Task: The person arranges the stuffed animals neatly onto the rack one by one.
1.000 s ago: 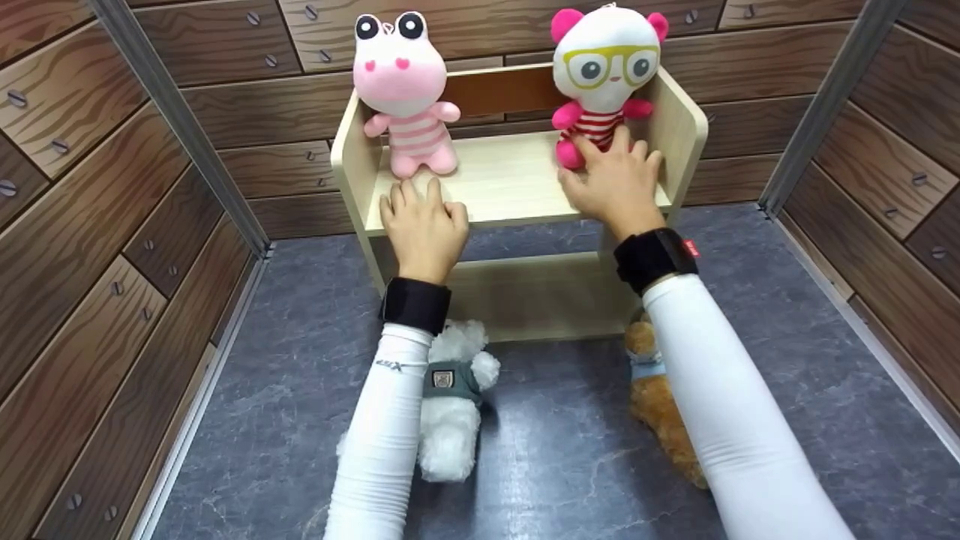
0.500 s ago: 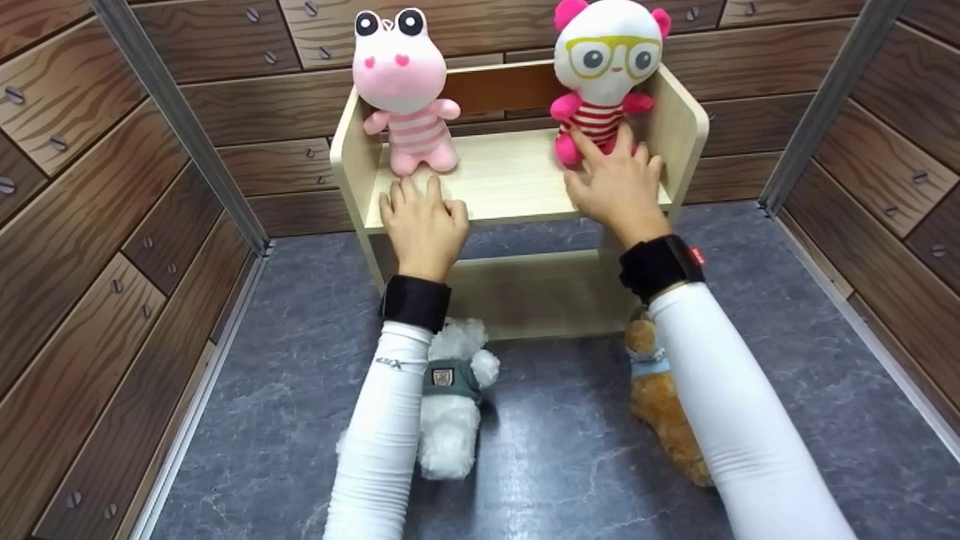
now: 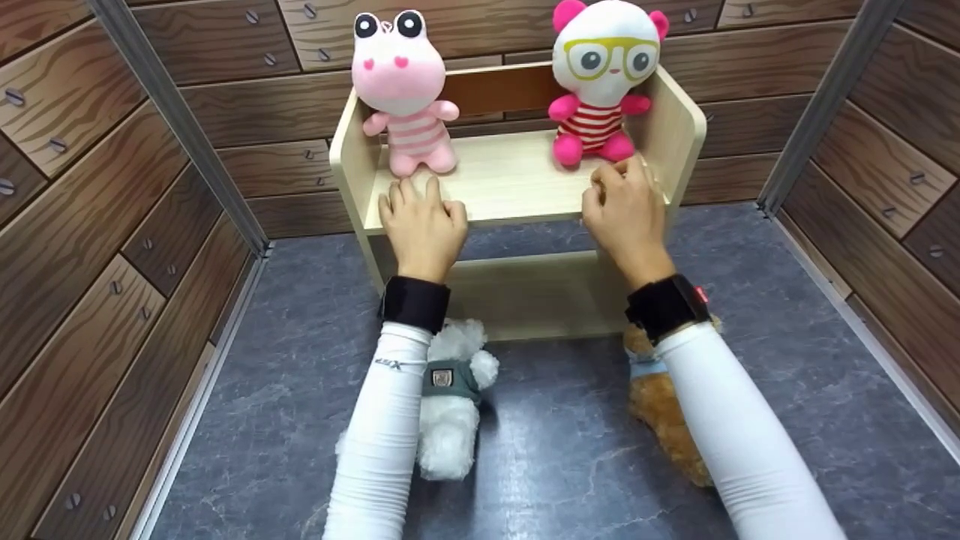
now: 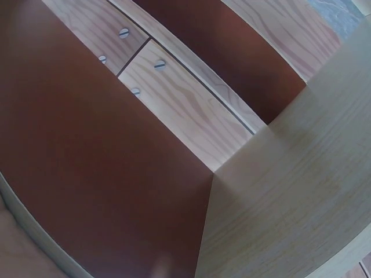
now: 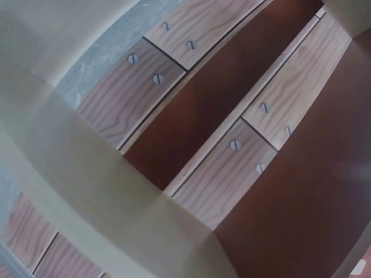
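On the upper board of a small pale wooden shelf (image 3: 510, 180) sit two plush toys. A pink hippo-like plush (image 3: 412, 82) with big round eyes leans at the left end. The panda plush (image 3: 592, 124), with yellow glasses and a red-striped body, sits at the right end. My left hand (image 3: 424, 232) rests at the board's front edge, fingertips just before the hippo's feet. My right hand (image 3: 628, 217) lies at the same edge, fingers loosely bent, just below the panda's feet. Both wrist views look under the board, at its brown underside (image 4: 133, 168).
A white fluffy plush (image 3: 450, 435) in a green vest lies on the grey floor (image 3: 547, 450), partly behind the left forearm. A brown plush (image 3: 664, 412) lies partly under the right forearm. Wood-patterned walls (image 3: 750, 67) enclose three sides.
My right hand has come away from the panda's lower body, down to the board's front edge, and its fingers have bent. The left hand and the hippo plush have stayed put.
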`<state>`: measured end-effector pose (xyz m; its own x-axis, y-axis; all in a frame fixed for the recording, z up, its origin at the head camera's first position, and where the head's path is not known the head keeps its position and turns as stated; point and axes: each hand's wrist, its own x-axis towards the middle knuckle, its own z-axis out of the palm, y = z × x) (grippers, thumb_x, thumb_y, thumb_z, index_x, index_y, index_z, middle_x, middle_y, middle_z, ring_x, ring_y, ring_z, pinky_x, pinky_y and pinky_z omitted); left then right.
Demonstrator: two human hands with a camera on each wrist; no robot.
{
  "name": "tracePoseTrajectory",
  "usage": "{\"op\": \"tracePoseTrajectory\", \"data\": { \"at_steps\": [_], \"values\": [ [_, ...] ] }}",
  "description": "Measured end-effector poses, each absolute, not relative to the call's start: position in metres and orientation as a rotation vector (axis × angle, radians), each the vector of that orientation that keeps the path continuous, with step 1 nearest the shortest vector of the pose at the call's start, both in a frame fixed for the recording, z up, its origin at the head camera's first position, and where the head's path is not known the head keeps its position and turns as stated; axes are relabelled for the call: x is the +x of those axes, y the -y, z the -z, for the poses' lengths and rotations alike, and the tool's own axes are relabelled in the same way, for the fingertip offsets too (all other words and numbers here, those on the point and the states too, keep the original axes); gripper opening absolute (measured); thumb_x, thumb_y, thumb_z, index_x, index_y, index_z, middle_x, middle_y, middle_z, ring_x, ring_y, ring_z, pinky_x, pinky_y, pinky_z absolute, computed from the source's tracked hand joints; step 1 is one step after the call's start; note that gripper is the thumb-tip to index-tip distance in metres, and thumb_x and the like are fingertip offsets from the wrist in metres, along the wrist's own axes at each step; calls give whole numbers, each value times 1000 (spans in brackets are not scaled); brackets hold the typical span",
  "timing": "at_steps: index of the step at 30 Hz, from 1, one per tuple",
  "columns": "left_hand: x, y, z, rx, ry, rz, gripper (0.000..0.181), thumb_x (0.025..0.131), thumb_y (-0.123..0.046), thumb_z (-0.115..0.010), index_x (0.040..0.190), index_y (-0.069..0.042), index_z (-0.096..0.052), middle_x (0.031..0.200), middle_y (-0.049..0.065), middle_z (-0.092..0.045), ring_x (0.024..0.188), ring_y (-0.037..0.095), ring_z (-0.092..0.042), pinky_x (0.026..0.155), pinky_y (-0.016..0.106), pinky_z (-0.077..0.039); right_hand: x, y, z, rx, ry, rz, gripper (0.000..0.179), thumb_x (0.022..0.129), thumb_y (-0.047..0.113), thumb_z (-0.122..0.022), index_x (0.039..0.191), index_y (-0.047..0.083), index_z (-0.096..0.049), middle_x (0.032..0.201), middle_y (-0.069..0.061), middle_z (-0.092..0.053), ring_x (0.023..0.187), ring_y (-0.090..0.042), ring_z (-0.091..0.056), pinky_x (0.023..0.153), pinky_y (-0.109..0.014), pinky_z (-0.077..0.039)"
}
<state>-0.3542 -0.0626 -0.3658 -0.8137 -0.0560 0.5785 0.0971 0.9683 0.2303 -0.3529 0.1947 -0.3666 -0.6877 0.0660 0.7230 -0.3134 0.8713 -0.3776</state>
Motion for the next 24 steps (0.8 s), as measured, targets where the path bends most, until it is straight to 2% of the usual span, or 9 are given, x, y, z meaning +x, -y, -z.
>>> {"op": "tracePoseTrajectory", "data": {
  "at_steps": [8, 24],
  "values": [
    [-355, 64, 368, -27, 2506, 337, 48, 91, -27, -37, 126, -7, -61, 131, 23, -55, 131, 39, -44, 113, 56, -26, -356, -197, 378, 209, 2210, -575, 26, 87, 20, -49, 93, 3, -67, 104, -21, -61, 98, -40, -58, 87, -55, -44],
    [-353, 64, 366, -56, 2493, 357, 43, 93, -28, -38, 119, -4, -63, 129, 23, -56, 130, 39, -46, 113, 55, -27, -356, -197, 378, 194, 2216, -555, 25, 87, 21, -46, 92, 4, -65, 104, -19, -59, 95, -39, -56, 86, -54, -43]
  ]
}}
